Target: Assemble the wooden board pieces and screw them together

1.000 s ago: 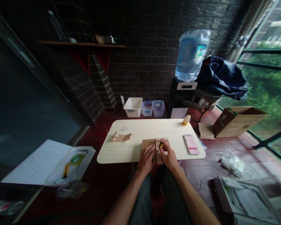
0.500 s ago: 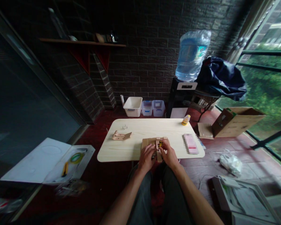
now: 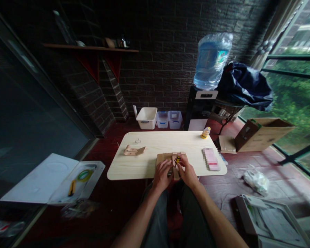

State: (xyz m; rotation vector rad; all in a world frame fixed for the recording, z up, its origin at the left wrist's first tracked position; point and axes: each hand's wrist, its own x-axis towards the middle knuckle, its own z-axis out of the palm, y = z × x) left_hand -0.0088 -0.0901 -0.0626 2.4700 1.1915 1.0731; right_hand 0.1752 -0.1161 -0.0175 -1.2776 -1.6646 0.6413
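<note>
At the front edge of the pale table (image 3: 144, 167), my left hand (image 3: 163, 174) lies with bent fingers over a brown cardboard piece (image 3: 163, 156) and against a light wooden part (image 3: 174, 158). Something small and metallic shows under its fingertips, too small to name. My right hand (image 3: 187, 172) is closed around a small yellow and black object (image 3: 178, 159) at the wooden part. Further left on the table lie a wooden assembly (image 3: 134, 151) with a tilted plate and some thin bent metal pieces (image 3: 137, 141).
A pink pixelated item (image 3: 211, 159) and a yellow-capped bottle (image 3: 205, 133) are on the table's right. An open white case (image 3: 77, 179) stands at the left. Behind the table are plastic bins (image 3: 147, 119) and a water dispenser (image 3: 201, 106).
The view has shifted very slightly. Both hands stay at the wooden part, and the right hand keeps the yellow and black object with barely any movement.
</note>
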